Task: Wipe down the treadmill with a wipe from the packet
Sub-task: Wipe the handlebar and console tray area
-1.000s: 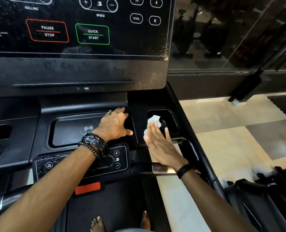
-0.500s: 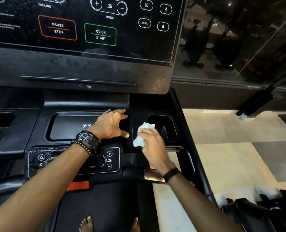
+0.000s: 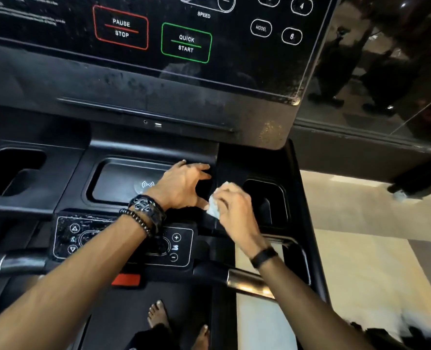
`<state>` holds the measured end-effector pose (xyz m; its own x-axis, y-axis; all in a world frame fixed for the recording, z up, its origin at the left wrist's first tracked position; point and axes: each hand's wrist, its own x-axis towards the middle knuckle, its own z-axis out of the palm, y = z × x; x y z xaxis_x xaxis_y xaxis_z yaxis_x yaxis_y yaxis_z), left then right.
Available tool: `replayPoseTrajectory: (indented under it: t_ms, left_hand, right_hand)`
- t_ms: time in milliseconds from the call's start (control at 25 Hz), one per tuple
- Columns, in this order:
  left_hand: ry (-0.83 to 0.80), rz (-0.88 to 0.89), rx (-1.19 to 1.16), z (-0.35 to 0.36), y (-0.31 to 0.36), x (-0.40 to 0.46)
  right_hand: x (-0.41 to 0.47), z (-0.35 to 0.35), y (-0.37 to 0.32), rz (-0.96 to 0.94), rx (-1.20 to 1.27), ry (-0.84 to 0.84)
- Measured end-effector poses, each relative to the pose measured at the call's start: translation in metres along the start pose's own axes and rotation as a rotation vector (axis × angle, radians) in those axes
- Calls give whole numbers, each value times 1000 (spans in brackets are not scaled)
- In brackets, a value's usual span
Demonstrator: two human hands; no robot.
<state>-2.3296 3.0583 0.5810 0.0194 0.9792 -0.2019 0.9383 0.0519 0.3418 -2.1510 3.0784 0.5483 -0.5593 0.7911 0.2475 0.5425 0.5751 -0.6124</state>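
At the centre of the frame the right hand point(image 3: 234, 210) grips a crumpled white wipe point(image 3: 213, 205) against the black treadmill console point(image 3: 234, 157), just left of the cup-holder recess point(image 3: 267, 200). The left hand point(image 3: 184, 184) rests beside it on the right edge of the shallow phone tray point(image 3: 123, 183), fingers spread and holding nothing, its thumb almost touching the wipe.

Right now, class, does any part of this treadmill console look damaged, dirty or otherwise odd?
Yes. The console panel's lower right corner carries a brownish, rust-like speckled patch, and pale smears streak the dark strip beneath the buttons. The small control pad's printed outline looks worn and flaky.
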Motion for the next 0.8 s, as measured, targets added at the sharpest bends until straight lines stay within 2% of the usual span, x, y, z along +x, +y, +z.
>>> replayPoseTrajectory:
  t_ms: [120,240,320,480,520,720,800]
  left_hand:
    - [10,21,19,2,0,2]
    - [5,41,35,3,1,1]
    - [8,61,49,4,2,-2]
    - [14,98,86,8,4,-9]
    - [6,106,85,8,2,-8]
    - [-11,113,46,6,0,-8]
    - [-10,119,41,6,0,-8]
  right_hand:
    - [-30,-14,13,18,33,23]
    - [9,-14,20,146,66,127]
    - [27,-2,1,222,4,96]
    - [-17,1,-12,48,-120,42]
    - [-22,-6,-8,52,-125,59]
    - [32,-12,8,267,-222,77]
    - [37,-2,-4,214,-236,15]
